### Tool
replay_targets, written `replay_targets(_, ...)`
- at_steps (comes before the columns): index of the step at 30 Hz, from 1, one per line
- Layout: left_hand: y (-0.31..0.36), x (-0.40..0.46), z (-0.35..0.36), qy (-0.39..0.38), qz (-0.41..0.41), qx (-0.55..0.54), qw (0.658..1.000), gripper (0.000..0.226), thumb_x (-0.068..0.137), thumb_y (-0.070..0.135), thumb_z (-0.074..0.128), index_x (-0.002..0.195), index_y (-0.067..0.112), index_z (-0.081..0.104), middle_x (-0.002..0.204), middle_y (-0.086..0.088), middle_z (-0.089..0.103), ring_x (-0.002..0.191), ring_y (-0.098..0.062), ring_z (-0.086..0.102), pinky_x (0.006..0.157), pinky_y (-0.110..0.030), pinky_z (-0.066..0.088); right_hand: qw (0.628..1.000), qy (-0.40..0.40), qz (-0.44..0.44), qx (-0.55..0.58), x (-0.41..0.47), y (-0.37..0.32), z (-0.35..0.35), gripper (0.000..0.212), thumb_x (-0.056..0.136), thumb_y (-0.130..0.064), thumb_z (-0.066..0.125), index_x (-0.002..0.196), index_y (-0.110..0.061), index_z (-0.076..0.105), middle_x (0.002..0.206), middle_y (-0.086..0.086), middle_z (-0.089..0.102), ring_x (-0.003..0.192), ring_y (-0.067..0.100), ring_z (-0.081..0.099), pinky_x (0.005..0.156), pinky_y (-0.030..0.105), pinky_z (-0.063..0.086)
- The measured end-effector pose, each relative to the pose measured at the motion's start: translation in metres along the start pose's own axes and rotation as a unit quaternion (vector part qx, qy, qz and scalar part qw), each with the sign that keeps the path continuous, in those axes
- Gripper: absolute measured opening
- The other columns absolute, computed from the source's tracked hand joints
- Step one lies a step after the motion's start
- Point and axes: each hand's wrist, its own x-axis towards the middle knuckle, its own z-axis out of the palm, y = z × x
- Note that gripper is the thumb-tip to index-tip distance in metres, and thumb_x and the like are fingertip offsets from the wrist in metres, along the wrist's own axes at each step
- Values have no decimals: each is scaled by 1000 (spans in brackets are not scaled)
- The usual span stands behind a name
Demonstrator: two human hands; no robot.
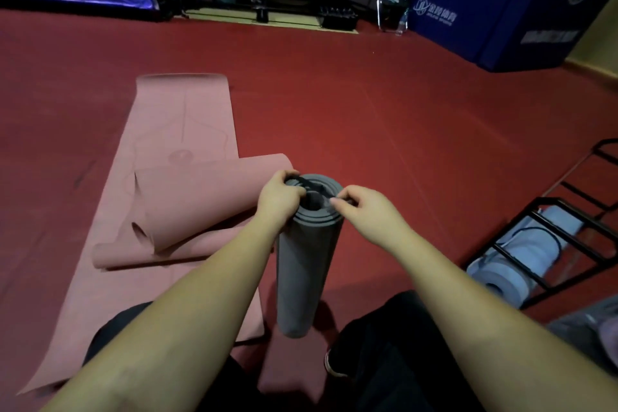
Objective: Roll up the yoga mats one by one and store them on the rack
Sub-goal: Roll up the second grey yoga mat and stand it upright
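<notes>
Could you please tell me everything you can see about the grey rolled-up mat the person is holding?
The grey mat is rolled into a tight cylinder and stands roughly upright between the person's legs, its spiral end facing up. It looks like matte foam or rubber. The left hand grips its top rim, and the right hand pinches a dark strap stretched across the top. Its lower end is near the floor.

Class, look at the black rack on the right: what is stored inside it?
Inside the black rack lies one rolled pale blue mat with a dark cord looped over it. The frame edge cuts off the rack's far end, so anything stored there cannot be seen.
</notes>
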Motion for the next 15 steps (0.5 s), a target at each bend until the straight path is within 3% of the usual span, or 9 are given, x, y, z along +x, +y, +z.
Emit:
replay_targets(5, 0, 13, -5, -11, -8, -23, 1000, 43, 73, -2, 57, 104, 28, 63, 102, -7, 70, 95, -29, 68, 88, -47, 57, 995, 59, -6, 82, -39, -13, 57, 14, 89, -30, 60, 90, -17, 65, 84, -11, 57, 81, 10, 52, 74, 29, 38)
replay_targets(9, -3, 17, -2, -32, -7, -56, 998, 42, 77, -4, 57, 94, 33, 67, 103, -8, 72, 99, -31, 69, 88, -52, 56, 999, 21, 39, 20, -56, 2, 92, 9, 89, -29, 60, 94, -22, 57, 90, -13, 56, 94, 14, 53, 83, 34, 33)
replay_targets(12, -7, 13, 3, -35, 14, -115, 993, 6, 89, 28, 68, 92, 27, 73, 101, -5, 75, 102, -24, 69, 96, -45, 54, 998, 17, 58, -22, -56, 16, 97, 12, 89, -27, 60, 99, -23, 54, 98, -10, 55, 105, 19, 50, 83, 34, 30)
replay_targets(15, -12, 3, 6, -20, -25, -234, 972, 36, 102, 41, 50, 108, 12, 69, 105, -13, 74, 102, -27, 69, 92, -41, 56, 996, 19, 81, -15, -49, 21, 92, 12, 89, -27, 60, 97, -23, 53, 99, -8, 57, 104, 20, 51, 81, 34, 30)
